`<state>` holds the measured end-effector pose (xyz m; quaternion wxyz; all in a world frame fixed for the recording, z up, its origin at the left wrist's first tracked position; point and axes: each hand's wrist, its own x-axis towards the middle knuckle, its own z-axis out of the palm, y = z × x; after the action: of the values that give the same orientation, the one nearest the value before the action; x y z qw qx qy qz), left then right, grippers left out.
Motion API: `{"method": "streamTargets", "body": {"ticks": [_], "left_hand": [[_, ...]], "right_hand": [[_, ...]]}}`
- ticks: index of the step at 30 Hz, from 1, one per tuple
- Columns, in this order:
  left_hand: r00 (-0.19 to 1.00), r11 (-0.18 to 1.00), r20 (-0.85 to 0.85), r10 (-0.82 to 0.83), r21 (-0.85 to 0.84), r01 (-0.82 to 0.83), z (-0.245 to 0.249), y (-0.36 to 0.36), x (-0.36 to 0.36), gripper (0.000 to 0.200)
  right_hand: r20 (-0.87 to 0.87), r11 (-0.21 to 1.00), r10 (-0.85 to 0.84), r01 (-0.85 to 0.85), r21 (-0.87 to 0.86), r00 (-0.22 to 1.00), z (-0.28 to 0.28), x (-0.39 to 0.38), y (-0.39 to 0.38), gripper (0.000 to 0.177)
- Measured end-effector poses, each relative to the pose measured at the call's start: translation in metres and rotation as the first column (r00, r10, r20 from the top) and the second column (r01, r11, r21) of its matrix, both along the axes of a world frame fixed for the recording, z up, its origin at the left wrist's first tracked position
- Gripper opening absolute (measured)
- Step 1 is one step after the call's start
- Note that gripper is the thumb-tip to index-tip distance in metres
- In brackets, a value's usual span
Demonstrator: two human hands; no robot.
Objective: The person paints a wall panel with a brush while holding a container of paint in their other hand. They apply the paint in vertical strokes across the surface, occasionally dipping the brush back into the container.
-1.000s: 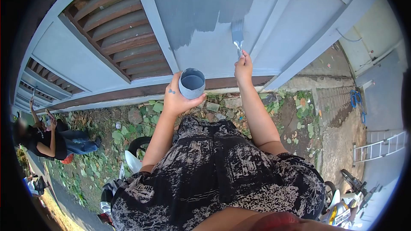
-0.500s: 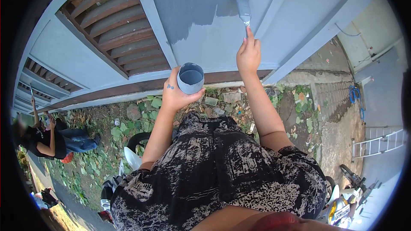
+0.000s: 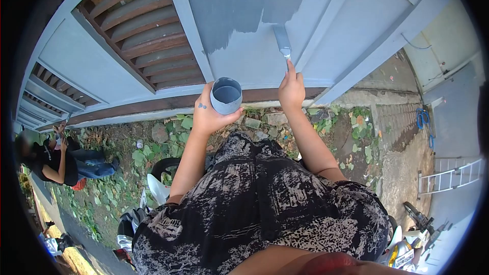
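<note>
My left hand is wrapped round a cup of grey paint, its open top toward me and paint visible inside. Grey spots mark the skin near the thumb. In my right hand is a paintbrush, gripped by its handle, with grey-coated bristles at the wall panel. Fresh darker grey paint covers the panel's upper part and ends in a ragged lower edge. The brush head lies just below and right of that edge, over the lighter surface.
Brown louvred slats are set in the wall at left. Leafy ground plants and rubble line its base. Another person stands far left near the wall. A ladder, blue hose and motorbike are at right.
My right hand and the paintbrush have moved down and slightly left across the panel. The left hand still holds the cup in nearly the same spot. The other person's raised arm has come down.
</note>
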<state>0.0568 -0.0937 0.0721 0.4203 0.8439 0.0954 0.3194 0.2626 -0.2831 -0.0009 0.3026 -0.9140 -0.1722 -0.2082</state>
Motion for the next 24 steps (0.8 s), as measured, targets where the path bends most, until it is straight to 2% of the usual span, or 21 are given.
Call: {"method": "streamTargets", "body": {"ticks": [5, 9, 13, 15, 18, 22, 24], "left_hand": [[1.0, 1.0, -0.001, -0.008, -0.017, 0.008, -0.001, 0.001, 0.003, 0.078], [1.0, 0.999, 0.006, -0.021, 0.036, 0.02, -0.001, 0.0, 0.005, 0.083], [0.999, 0.998, 0.003, -0.034, 0.05, 0.034, -0.004, -0.002, 0.009, 0.084], [1.0, 0.999, -0.006, -0.028, 0.044, 0.029, -0.004, -0.001, 0.008, 0.084], [1.0, 1.0, -0.008, -0.012, 0.025, 0.012, -0.003, -0.002, 0.006, 0.081], [1.0, 1.0, 0.017, 0.005, 0.017, -0.005, -0.001, -0.002, 0.004, 0.077], [1.0, 1.0, 0.018, 0.009, 0.013, -0.009, 0.0, -0.002, 0.002, 0.077]], "right_hand": [[0.134, 0.997, -0.057, 0.049, 0.065, 0.989, 0.042, 0.006, -0.006, 0.047], [0.26, 0.987, -0.111, 0.075, 0.144, 0.959, 0.067, 0.037, -0.001, 0.047], [0.199, 0.992, -0.116, 0.106, 0.065, 0.973, 0.054, 0.046, 0.002, 0.046], [0.035, 0.996, -0.091, 0.092, -0.019, 0.995, 0.042, 0.043, 0.002, 0.047], [-0.029, 0.996, -0.079, 0.077, -0.048, 0.996, 0.021, 0.035, 0.0, 0.047], [-0.075, 0.993, -0.081, 0.073, -0.094, 0.994, 0.004, 0.023, -0.005, 0.046], [-0.04, 0.997, -0.072, 0.071, -0.031, 0.997, 0.003, 0.01, -0.01, 0.043]]}}
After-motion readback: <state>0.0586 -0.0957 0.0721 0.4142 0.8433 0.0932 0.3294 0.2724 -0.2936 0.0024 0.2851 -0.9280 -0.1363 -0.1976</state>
